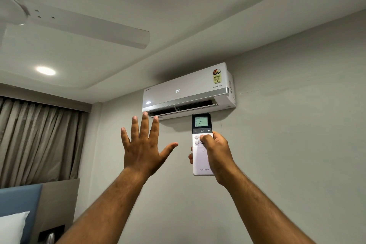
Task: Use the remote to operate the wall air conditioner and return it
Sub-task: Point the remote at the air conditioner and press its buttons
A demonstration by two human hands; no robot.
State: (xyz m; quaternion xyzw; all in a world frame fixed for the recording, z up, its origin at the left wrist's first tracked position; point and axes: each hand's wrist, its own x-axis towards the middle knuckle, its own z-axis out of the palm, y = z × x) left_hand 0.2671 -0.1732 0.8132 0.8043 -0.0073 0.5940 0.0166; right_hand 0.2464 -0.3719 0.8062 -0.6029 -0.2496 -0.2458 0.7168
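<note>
Right hand (214, 149) closed in a grip around white Lloyd remote (202, 144), thumb on its buttons, display reading 24, raised just below wall air conditioner (188, 91) showing 24, left hand (144, 144) open, fingers spread, empty.

Both arms raised, left hand (143, 145) flat with fingers (144, 125) spread, right hand (216, 151) clenched, thumb pressing forward

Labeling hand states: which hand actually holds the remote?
The right hand: its grip wraps the white Lloyd remote, thumb on the buttons. The left hand is open, fingers spread, touching nothing.
</note>
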